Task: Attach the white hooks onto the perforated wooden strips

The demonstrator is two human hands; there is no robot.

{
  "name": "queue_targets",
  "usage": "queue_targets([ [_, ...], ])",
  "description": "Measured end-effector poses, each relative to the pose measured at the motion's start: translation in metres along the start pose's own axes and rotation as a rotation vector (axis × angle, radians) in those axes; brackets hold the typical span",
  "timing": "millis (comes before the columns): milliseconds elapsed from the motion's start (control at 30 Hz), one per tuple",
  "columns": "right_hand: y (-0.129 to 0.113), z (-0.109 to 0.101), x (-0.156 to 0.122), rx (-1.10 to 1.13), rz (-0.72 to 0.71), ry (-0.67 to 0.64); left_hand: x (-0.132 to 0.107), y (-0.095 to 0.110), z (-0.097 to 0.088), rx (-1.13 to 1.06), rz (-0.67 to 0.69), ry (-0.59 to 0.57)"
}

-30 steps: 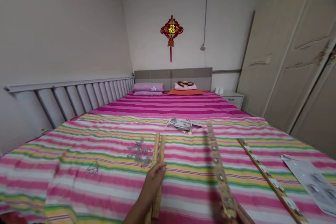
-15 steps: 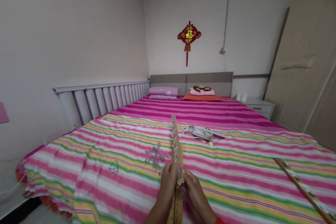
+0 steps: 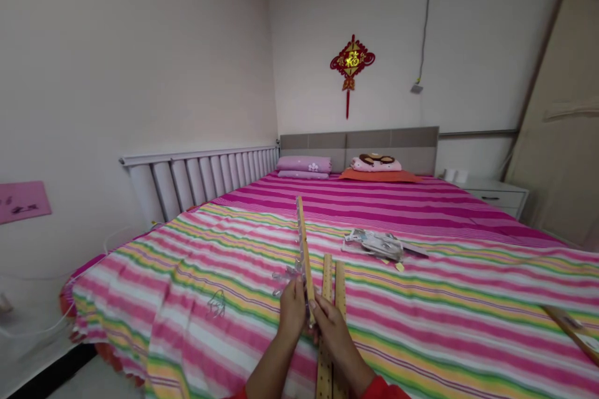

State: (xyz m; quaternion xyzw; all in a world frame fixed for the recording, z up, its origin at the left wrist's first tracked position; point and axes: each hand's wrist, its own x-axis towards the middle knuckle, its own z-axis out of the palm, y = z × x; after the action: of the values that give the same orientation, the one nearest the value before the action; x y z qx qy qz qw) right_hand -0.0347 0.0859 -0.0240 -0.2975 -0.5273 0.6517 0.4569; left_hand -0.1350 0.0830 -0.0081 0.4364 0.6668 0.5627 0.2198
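Both my hands hold one thin wooden slat (image 3: 303,243) by its near end, raised above the bed and pointing away from me. My left hand (image 3: 292,310) wraps its fingers round the slat's left side. My right hand (image 3: 329,327) grips the same end from the right. Two more wooden slats with rows of holes (image 3: 333,299) lie side by side on the striped bedsheet (image 3: 421,299) just under my right hand. A small heap of clear plastic clips (image 3: 286,275) rests on the sheet beside my left hand.
A packet of small parts (image 3: 378,244) lies further up the bed. Another slat with fittings (image 3: 573,330) lies at the right edge. Pillows (image 3: 304,164) sit by the headboard, a padded rail (image 3: 201,171) runs along the left, and a nightstand (image 3: 496,191) stands at the right.
The head camera has turned left. My hands have lifted the held slat clear of the two slats lying on the sheet, which now show beside it.
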Motion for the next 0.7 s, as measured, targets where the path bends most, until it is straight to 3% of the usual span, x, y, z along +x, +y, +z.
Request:
queue_targets([
  [167, 0.006, -0.002, 0.007, -0.011, 0.039, 0.023, 0.012, -0.014, -0.006, -0.002, 0.044, -0.078],
  [300, 0.009, -0.007, 0.008, 0.019, 0.058, 0.071, 0.027, -0.032, -0.018, 0.066, 0.153, -0.128],
  [433, 0.011, -0.015, 0.005, 0.034, 0.061, 0.093, 0.053, -0.049, -0.037, 0.248, 0.297, -0.059],
  [567, 0.011, -0.020, -0.001, 0.023, 0.079, 0.093, 0.079, -0.048, -0.045, 0.432, 0.405, 0.062],
  [633, 0.010, -0.020, -0.004, -0.014, 0.087, 0.076, 0.088, -0.040, -0.045, 0.495, 0.360, 0.111],
  [700, 0.008, -0.021, -0.007, -0.050, 0.095, 0.062, 0.091, -0.031, -0.044, 0.559, 0.230, 0.140],
])
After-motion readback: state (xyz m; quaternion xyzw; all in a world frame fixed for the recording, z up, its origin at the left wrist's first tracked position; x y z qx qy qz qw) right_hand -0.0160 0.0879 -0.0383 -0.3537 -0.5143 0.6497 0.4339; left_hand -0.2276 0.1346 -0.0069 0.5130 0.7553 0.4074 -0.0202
